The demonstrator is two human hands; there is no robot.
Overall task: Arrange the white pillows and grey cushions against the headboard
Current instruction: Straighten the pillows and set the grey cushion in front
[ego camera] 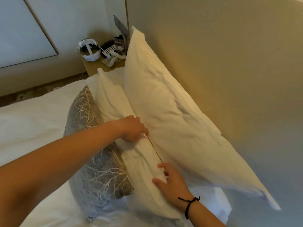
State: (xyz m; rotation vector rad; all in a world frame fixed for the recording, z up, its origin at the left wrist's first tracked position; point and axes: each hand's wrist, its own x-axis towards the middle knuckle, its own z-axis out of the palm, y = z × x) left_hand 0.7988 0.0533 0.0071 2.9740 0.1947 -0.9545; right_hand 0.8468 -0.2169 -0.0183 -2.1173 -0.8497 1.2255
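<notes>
Both hands, left hand [132, 128] and right hand [170, 182], grip the front pillow's [142, 159] top edge, its length running between them; headboard [229, 79] just beyond.

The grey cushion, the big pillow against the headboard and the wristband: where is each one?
grey cushion [98, 163]: head view, middle of its branch-patterned face.
big white pillow [170, 112]: head view, centre of its creased front.
black wristband [188, 204]: head view, the cord across the right wrist.
</notes>
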